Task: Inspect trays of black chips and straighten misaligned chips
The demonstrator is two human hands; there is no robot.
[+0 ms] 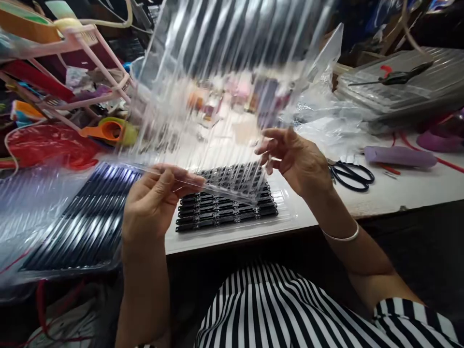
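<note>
A clear ribbed plastic tray (163,104) is held up and tilted in front of me, its upper part smeared by motion. My left hand (154,198) pinches its lower edge between thumb and fingers. Beside the tray's right side, my right hand (293,157) has its fingers apart and loosely bent; no grip on the tray shows. Below, rows of black slotted plastic parts (226,215) lie in another clear tray (290,212) on the white table. The raised tray partly covers the farther rows.
At left, long black pieces (90,227) lie under clear plastic. A pink rack (85,46) with an orange scoop (103,131) stands behind them. Dark-handled scissors (351,175), a purple cylinder (400,157) and clear plastic bags (329,128) are at right. Stacked clear trays (391,101) carry more scissors (406,75).
</note>
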